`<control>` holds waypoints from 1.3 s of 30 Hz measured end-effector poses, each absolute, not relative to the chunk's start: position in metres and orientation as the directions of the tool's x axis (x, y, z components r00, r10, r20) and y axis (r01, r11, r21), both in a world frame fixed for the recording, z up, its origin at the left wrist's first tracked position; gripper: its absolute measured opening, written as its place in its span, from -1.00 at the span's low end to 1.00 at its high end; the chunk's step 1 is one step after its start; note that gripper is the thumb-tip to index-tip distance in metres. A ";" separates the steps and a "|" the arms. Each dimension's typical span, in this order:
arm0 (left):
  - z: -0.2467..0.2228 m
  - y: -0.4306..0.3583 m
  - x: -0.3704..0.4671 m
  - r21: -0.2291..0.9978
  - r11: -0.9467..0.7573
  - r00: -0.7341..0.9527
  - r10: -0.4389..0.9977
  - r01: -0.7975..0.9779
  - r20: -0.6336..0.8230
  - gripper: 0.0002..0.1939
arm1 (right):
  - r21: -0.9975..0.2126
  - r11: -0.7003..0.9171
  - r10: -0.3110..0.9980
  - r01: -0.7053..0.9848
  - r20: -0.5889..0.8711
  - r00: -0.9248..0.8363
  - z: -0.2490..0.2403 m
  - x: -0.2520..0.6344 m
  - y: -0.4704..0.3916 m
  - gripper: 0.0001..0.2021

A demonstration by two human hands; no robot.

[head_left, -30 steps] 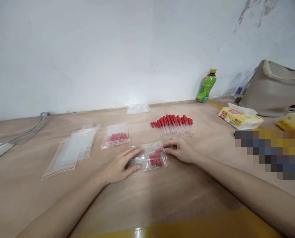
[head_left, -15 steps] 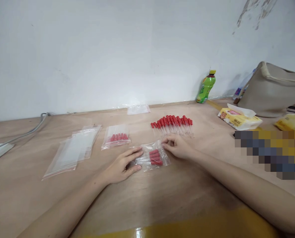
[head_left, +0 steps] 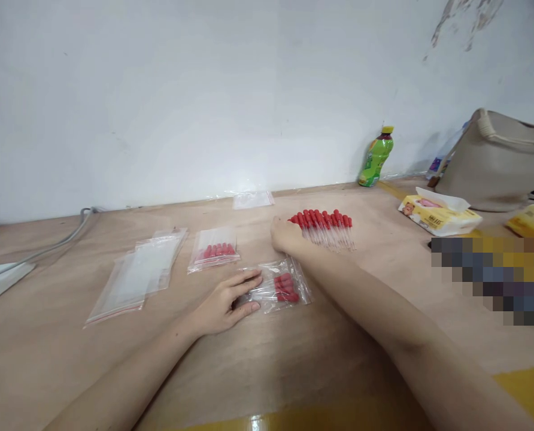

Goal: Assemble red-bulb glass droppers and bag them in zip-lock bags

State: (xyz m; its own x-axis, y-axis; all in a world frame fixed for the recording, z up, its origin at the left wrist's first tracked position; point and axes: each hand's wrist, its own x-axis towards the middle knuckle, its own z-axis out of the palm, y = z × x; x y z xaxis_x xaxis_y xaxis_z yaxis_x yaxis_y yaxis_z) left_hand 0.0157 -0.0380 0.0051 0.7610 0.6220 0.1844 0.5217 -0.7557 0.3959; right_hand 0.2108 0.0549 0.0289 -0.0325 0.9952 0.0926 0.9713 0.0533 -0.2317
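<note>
My left hand [head_left: 228, 302] lies spread on a clear zip bag [head_left: 267, 306], fingers apart and pressing on its left part. Inside the bag are several droppers with red bulbs [head_left: 287, 288], their clear stems pointing left under my fingers. At the left end of a fanned pile of red-bulbed droppers [head_left: 323, 221] is my right hand [head_left: 287, 236]. Its fingers bend down and their tips are hidden, so I cannot see whether they grip a dropper. A filled zip bag [head_left: 213, 248] with red bulbs showing lies beyond my left hand.
Overlapping flat zip bags [head_left: 136, 269] lie on the left, and another bag [head_left: 252, 200] by the wall. A grey cable [head_left: 69, 233] runs at far left. A green bottle [head_left: 375, 158], a tissue pack [head_left: 437, 214] and a grey bag [head_left: 487, 167] stand on the right.
My right hand has left the right edge of the zip bag and moved away from me to the left end of the dropper pile. My left hand stays on the bag.
</note>
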 end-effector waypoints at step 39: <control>0.008 -0.039 0.017 0.414 -0.747 0.741 0.636 0.521 0.215 -0.43 | -0.991 -0.100 0.954 0.091 -0.121 -0.274 -0.009 0.295 -0.036 -0.66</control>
State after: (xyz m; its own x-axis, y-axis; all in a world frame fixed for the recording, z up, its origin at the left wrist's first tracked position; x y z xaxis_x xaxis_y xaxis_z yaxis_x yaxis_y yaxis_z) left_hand 0.0166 -0.0386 0.0079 0.7413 0.6359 0.2146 0.5206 -0.7467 0.4140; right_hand 0.2945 -0.0356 -0.0092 -0.2743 0.9540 -0.1213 0.0907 -0.1000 -0.9909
